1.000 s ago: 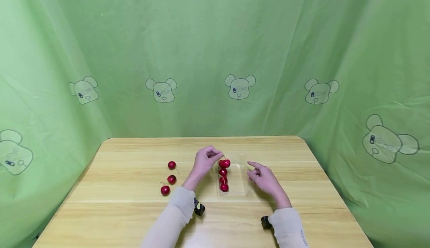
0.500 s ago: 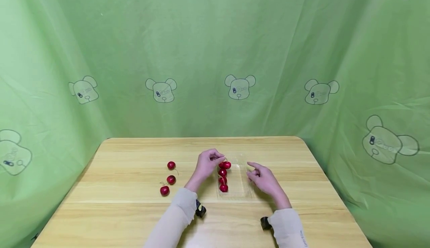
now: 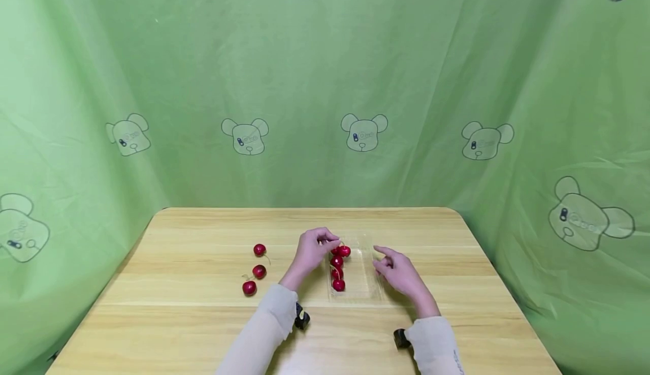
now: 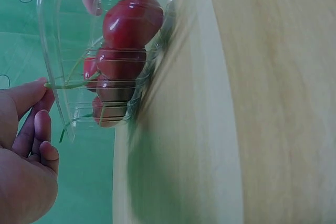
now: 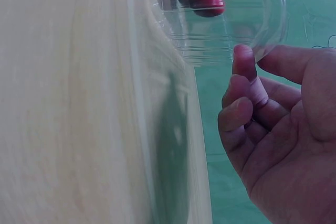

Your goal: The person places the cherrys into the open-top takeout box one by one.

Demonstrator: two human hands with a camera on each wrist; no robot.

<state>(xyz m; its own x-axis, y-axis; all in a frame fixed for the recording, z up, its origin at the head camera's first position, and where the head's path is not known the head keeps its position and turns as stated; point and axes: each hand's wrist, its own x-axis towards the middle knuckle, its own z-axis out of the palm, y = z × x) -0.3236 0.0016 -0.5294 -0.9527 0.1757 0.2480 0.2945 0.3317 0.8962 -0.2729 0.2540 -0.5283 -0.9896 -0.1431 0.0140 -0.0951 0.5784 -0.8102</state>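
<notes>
My left hand (image 3: 311, 251) pinches a green cherry stem (image 4: 68, 85) between thumb and fingertips at the rim of a clear plastic container (image 3: 363, 276). Red cherries (image 3: 338, 273) lie in a row along the container's left side. A glossy cherry (image 3: 345, 251) sits at the far end, beside another partly hidden by my left fingertips. On the container's right side, my right hand (image 3: 399, 272) holds the rim, with thumb and a fingertip at its edge in the right wrist view. My other right fingers are curled below, off the table.
Three loose cherries (image 3: 259, 272) with stems lie on the wooden table (image 3: 193, 285), left of the left hand. A green curtain (image 3: 304, 82) printed with bear heads hangs behind and around the table. Each wrist wears a small black camera (image 3: 302, 317).
The left hand lowers slightly and comes nearer the person, and the far cherry settles lower and a little to the right. The right hand and the loose cherries stay put.
</notes>
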